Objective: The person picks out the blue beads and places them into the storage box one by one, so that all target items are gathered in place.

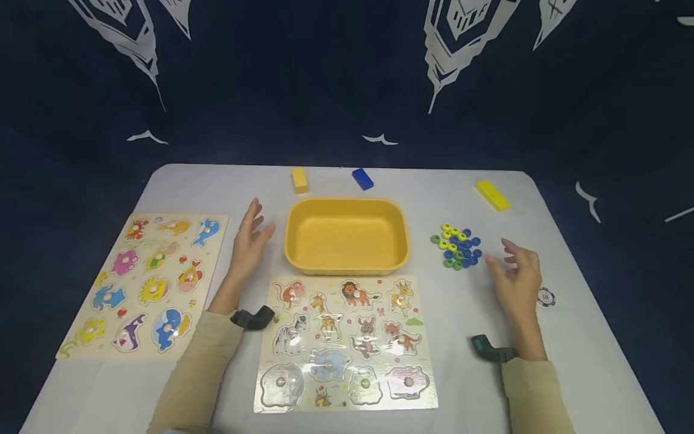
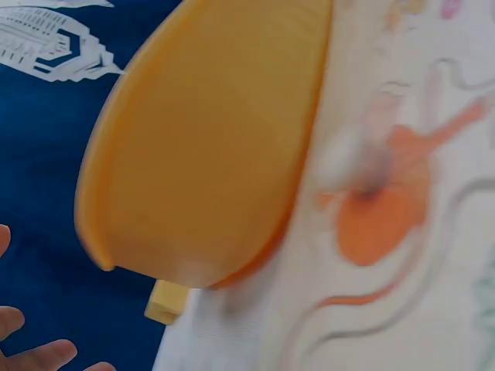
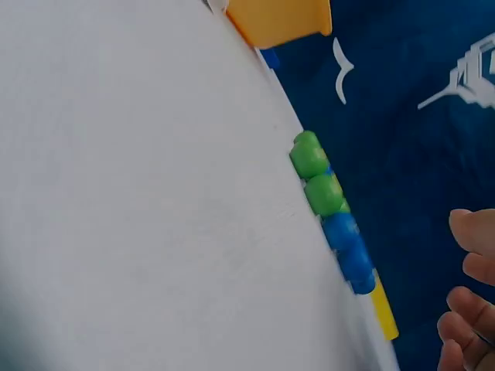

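Observation:
My left hand (image 1: 249, 244) is raised between the sea-animal puzzle board (image 1: 162, 244) and the yellow tray (image 1: 347, 268), fingers loosely spread, holding nothing. In the left wrist view its fingers (image 2: 42, 357) show at the lower left, apart from the tray. My right hand (image 1: 517, 280) hovers just right of a cluster of green, yellow and blue beads (image 1: 461, 246), its fingers relaxed and nothing between them. The right wrist view shows green and blue beads (image 3: 325, 193) near its fingertips (image 3: 464, 332). In front of the tray lies a land-animal puzzle board (image 1: 347, 386).
Behind the tray sit an orange-yellow block (image 1: 300, 181) and a blue block (image 1: 362, 179). A bright yellow block (image 1: 493, 196) lies at the back right. A round black-and-white disc (image 1: 546, 297) rests beside the right hand. The white table (image 1: 585, 374) has a dark blue curtain behind it.

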